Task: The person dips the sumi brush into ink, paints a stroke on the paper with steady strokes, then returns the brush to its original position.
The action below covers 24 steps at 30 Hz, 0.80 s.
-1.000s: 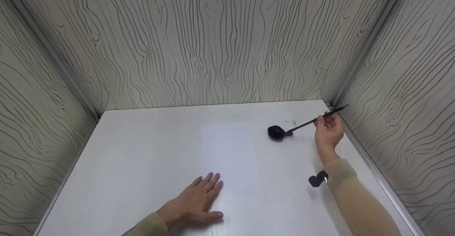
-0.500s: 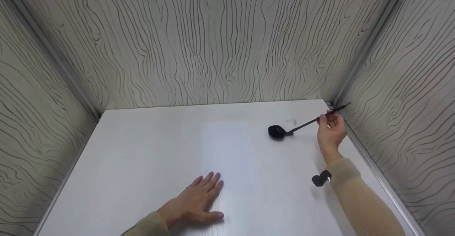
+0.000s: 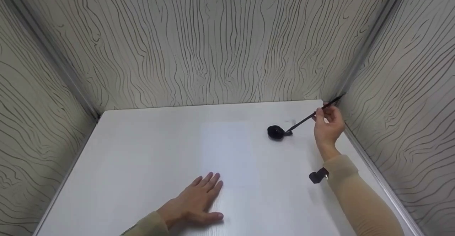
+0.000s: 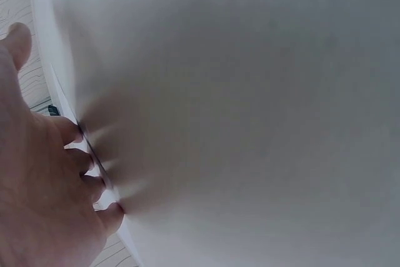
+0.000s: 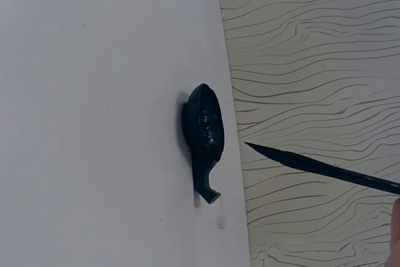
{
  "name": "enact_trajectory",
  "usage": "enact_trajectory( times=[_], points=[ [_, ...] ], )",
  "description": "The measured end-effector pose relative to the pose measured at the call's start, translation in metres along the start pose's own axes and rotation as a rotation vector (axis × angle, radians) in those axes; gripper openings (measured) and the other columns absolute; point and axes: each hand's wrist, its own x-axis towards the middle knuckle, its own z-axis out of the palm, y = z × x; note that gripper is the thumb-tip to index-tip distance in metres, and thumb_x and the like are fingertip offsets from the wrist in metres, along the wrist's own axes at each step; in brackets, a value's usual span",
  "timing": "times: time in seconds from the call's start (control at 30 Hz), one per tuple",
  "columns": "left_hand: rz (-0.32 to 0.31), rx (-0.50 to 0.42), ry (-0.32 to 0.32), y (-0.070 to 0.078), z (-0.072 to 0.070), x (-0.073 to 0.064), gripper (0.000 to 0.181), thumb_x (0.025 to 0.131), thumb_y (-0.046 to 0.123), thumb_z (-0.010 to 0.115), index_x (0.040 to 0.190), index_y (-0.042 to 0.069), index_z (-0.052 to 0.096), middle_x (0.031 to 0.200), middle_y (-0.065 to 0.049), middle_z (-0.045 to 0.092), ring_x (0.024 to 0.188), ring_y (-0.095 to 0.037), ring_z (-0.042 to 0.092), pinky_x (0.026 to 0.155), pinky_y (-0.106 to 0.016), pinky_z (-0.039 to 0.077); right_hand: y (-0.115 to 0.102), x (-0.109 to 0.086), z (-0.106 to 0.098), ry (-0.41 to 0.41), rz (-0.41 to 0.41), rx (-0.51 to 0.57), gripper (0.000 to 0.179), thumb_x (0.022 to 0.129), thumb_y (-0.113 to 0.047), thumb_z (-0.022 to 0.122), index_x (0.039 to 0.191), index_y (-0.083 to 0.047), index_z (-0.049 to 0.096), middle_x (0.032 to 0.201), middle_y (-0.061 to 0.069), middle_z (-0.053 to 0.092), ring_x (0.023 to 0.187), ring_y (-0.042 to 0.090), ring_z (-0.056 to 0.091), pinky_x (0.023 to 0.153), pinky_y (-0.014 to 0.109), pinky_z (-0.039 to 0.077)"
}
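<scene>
My right hand [image 3: 328, 124] pinches a calligraphy brush [image 3: 302, 122] between thumb and fingers, its handle slanting up to the right. In the right wrist view the brush's dark pointed tip [image 5: 269, 152] hangs apart from a small black spoon-shaped dish [image 5: 203, 123]. This dish has a short stubby handle and a glossy hollow; in the head view it sits at the right rear of the white table [image 3: 142, 157]. My left hand [image 3: 193, 202] lies flat on the table, fingers straight, fingertips at the lower left edge of a pale sheet of paper [image 3: 227, 150].
Panels with a wood-grain pattern [image 3: 213, 44] rise behind the table and on both sides. Metal strips [image 3: 64, 65] run along the corners. A small black device [image 3: 319, 175] is strapped at the right wrist. Faint grey smudges [image 3: 289, 121] mark the tabletop behind the dish.
My right hand has shifted slightly right, then back left and up. The brush now slants more steeply. The left hand and the dish stay put.
</scene>
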Motion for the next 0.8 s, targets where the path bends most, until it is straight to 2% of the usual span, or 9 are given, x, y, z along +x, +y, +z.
enact_trajectory(
  times=[0.07, 0.2, 0.3, 0.47, 0.8],
  points=[
    [-0.003, 0.006, -0.003, 0.000, 0.000, 0.000, 0.109, 0.102, 0.087, 0.039, 0.180, 0.013, 0.024, 0.191, -0.010, 0.015, 0.179, -0.036, 0.017, 0.142, -0.064, 0.025, -0.004, -0.002, 0.004, -0.022, -0.020, -0.017, 0.020, 0.108, 0.003, 0.069, 0.128, 0.004, 0.071, 0.104, 0.000, 0.070, 0.093, 0.006, 0.074, 0.084, 0.018, 0.066],
    [-0.008, 0.003, -0.003, 0.000, 0.001, 0.001, 0.110, 0.101, 0.088, 0.041, 0.181, 0.014, 0.023, 0.191, -0.009, 0.015, 0.179, -0.035, 0.016, 0.142, -0.064, 0.024, -0.010, -0.005, 0.012, -0.047, -0.046, -0.029, 0.021, 0.108, 0.001, 0.070, 0.128, 0.005, 0.071, 0.103, -0.009, 0.068, 0.095, 0.002, 0.072, 0.083, 0.017, 0.066],
    [-0.010, -0.009, -0.004, 0.000, 0.001, 0.001, 0.111, 0.100, 0.088, 0.042, 0.181, 0.015, 0.022, 0.192, -0.009, 0.014, 0.180, -0.034, 0.015, 0.142, -0.064, 0.023, -0.013, -0.008, 0.018, -0.057, -0.065, -0.032, 0.021, 0.107, 0.002, 0.071, 0.128, 0.007, 0.071, 0.104, -0.009, 0.068, 0.094, 0.000, 0.071, 0.083, 0.015, 0.065],
    [-0.013, -0.020, -0.007, -0.001, 0.001, 0.001, 0.112, 0.100, 0.089, 0.043, 0.181, 0.016, 0.021, 0.192, -0.008, 0.012, 0.180, -0.034, 0.014, 0.143, -0.064, 0.021, -0.016, -0.012, 0.027, -0.080, -0.088, -0.023, 0.023, 0.106, 0.007, 0.070, 0.129, 0.009, 0.072, 0.107, 0.007, 0.072, 0.092, -0.002, 0.070, 0.082, 0.013, 0.064],
    [-0.007, 0.031, -0.006, -0.002, 0.004, 0.003, 0.112, 0.100, 0.089, 0.040, 0.181, 0.014, 0.021, 0.192, -0.010, 0.013, 0.179, -0.035, 0.015, 0.142, -0.063, 0.024, -0.015, -0.022, 0.044, -0.131, -0.102, 0.015, 0.024, 0.104, 0.011, 0.070, 0.128, 0.012, 0.071, 0.106, 0.023, 0.071, 0.090, -0.002, 0.069, 0.080, 0.016, 0.065]
  ],
)
